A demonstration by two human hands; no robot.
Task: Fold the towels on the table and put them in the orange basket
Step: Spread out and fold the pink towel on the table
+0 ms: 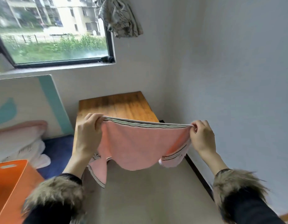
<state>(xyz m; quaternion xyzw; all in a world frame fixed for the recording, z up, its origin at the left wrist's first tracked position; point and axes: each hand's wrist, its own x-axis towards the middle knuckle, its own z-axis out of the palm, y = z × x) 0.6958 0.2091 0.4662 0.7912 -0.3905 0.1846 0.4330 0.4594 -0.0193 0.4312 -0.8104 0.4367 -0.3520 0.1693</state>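
Towel: you hold a pink towel up in the air above the worktop, stretched by its striped top hem, the lower part sagging in a curve. Striped corners hang down at the lower right.
Left hand: your left hand grips the left end of the hem, fingers curled over the edge.
Right hand: your right hand pinches the right end of the hem, fingertips bunched on the corner.
Second towel: another pink towel with a striped border lies on the worktop's left edge, partly hidden behind the held one and your left wrist.
Worktop: grey near you, with a wooden section at the far end against the wall.
Basket: the orange basket sits at lower left, beside the worktop, well apart from the held towel; its inside is blurred.
Sleeves: dark sleeves with fur cuffs on both your arms.
Surroundings: window at upper left, a grey cloth hanging on the wall by its frame, pale bedding at left.
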